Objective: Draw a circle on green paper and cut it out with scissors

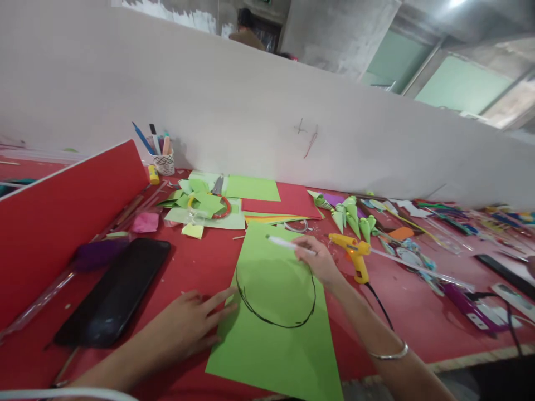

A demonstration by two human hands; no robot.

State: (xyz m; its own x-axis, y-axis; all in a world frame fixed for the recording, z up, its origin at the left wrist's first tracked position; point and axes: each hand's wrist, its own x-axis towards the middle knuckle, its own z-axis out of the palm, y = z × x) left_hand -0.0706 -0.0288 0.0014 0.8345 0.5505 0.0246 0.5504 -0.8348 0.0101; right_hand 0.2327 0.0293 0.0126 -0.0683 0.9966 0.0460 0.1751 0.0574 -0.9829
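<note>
A green sheet of paper lies on the red table, with a black curved line drawn on it like the lower part of a circle. My right hand is over the sheet's upper right and holds a white marker, its tip pointing left. My left hand rests at the sheet's left edge, fingers spread, fingertips touching the paper and nothing held.
A black phone lies at the left near a red divider. A yellow glue gun with a cord is right of the sheet. Scissors, paper scraps and a pen cup stand behind. A person is beyond the wall.
</note>
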